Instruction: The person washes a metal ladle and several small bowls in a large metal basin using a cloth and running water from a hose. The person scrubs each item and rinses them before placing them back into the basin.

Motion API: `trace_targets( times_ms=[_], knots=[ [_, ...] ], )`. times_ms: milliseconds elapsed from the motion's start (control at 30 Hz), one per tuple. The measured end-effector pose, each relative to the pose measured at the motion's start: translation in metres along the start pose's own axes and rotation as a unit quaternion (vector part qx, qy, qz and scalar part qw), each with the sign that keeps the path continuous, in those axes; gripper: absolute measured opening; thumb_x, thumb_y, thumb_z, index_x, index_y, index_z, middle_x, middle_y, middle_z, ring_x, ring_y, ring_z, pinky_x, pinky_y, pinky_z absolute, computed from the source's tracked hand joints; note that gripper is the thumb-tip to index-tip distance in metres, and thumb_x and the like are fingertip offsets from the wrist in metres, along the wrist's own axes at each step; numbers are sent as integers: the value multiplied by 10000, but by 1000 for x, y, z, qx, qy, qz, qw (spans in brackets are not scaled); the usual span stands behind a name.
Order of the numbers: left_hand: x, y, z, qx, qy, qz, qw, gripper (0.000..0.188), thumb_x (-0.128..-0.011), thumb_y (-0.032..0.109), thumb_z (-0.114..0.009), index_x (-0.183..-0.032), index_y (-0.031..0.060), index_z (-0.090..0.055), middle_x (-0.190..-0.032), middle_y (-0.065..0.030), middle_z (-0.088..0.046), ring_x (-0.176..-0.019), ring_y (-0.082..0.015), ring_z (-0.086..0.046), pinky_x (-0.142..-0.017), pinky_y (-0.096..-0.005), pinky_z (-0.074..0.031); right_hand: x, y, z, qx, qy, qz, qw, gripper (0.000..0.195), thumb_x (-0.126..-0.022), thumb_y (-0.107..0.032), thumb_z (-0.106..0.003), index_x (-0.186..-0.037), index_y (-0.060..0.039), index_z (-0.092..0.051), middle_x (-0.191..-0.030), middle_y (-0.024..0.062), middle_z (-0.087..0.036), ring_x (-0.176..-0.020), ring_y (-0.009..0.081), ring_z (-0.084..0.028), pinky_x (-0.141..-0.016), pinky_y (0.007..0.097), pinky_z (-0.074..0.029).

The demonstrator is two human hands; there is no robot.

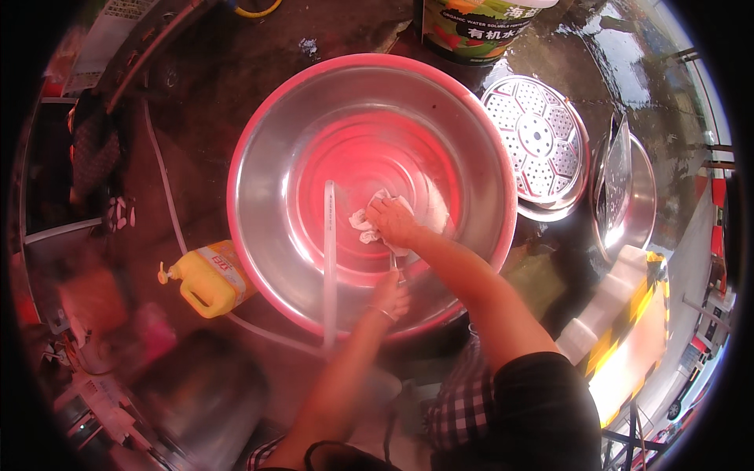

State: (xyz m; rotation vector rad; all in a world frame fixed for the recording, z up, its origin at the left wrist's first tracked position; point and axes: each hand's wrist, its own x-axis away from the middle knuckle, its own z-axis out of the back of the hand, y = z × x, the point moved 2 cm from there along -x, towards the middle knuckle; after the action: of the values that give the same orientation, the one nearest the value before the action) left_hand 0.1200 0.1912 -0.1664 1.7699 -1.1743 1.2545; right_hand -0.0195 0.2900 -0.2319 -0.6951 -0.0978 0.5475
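A large round metal basin [277,153], tinted red by the light, lies before me on the wet floor. Inside it, my right hand [392,222] presses on a crumpled whitish cloth [368,234]. Near the basin's lower side, my left hand [392,294] is closed around the handle of a utensil [393,259]; its far end lies under or beside the cloth, so its kind cannot be told. A pale hose [330,253] hangs over the near rim, its end in the basin to the left of both hands.
A yellow jug with a pump [206,288] lies at the basin's left. To the right are a perforated steamer tray [551,138] and a metal bowl [642,194]. A printed bucket [465,35] stands beyond the basin. A yellow-and-black edged object [630,341] is at lower right.
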Motion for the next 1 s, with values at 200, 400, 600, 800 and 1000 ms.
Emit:
trace_targets(
  times_ms=[200,400,600,800,1000],
  knots=[
    [28,30,-19,-84,134,-208,965,249,-1000,359,-437,-951,114,-445,-621,-16,-429,-397,-117,-392,-318,-260,-295,-1,61,85,-12,174,-297,939,301,-806,-204,-667,-1065,-86,-567,-1042,144,-588,-971,346,-583,-815,429,-452],
    [20,14,-21,-125,160,-399,894,223,-1007,277,-434,-963,59,-427,-653,-42,-464,-410,-149,-477,-315,-279,-371,11,35,143,-222,286,-312,879,364,-836,-69,-594,-1191,-82,-516,-1052,172,-647,-930,365,-638,-813,412,-494],
    [20,15,-35,-334,182,-347,857,349,-1011,356,-410,-939,32,-515,-654,-82,-519,-449,-164,-531,-368,-302,-389,13,-47,83,-151,168,-77,971,352,-758,-45,-616,-1100,-128,-625,-1104,82,-606,-1014,305,-554,-911,433,-417],
    [-12,5,17,-432,260,-401,765,528,-990,440,-403,-916,-25,-641,-852,-246,-650,-774,-377,-634,-712,-466,-479,1,-31,43,-82,-35,-24,996,268,-866,-275,-597,-1129,-255,-641,-1265,2,-556,-1174,255,-493,-994,444,-336],
    [5,15,0,-446,223,-333,800,528,-983,436,-415,-902,-35,-640,-874,-279,-632,-839,-418,-619,-748,-496,-449,7,31,35,-27,44,-181,982,314,-905,-274,-559,-1204,-193,-610,-1310,61,-524,-1228,294,-459,-1003,455,-337]
  ],
)
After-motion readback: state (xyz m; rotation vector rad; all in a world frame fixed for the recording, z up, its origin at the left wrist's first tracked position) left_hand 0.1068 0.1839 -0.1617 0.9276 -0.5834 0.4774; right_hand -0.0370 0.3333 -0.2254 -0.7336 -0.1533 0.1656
